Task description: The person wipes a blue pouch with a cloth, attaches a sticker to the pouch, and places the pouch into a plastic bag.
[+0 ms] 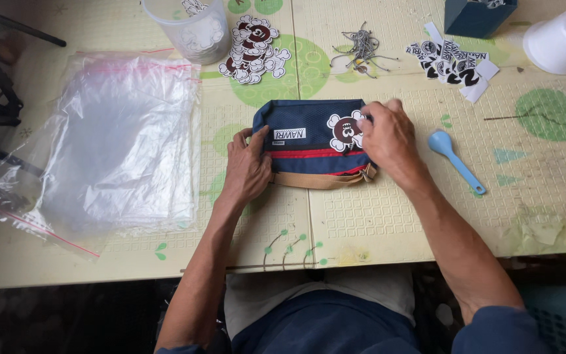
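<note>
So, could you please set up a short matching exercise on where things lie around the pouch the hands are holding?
Things:
1. stack of clear plastic bags
2. light blue spoon
3. heap of metal hooks
4. white bowl

Places:
a. top right corner, upside down
b. left of the navy pouch
c. right of the right hand
d. above the pouch, farther up the table

Pairs: 1-b, 2-c, 3-d, 4-a

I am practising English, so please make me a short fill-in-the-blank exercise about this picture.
1. Both hands hold a navy ____ with a red stripe.
2. The blue spoon lies to the ____ of the right hand.
3. A stack of clear plastic ____ lies beside the left hand.

Missing words: pouch; right; bags
</note>
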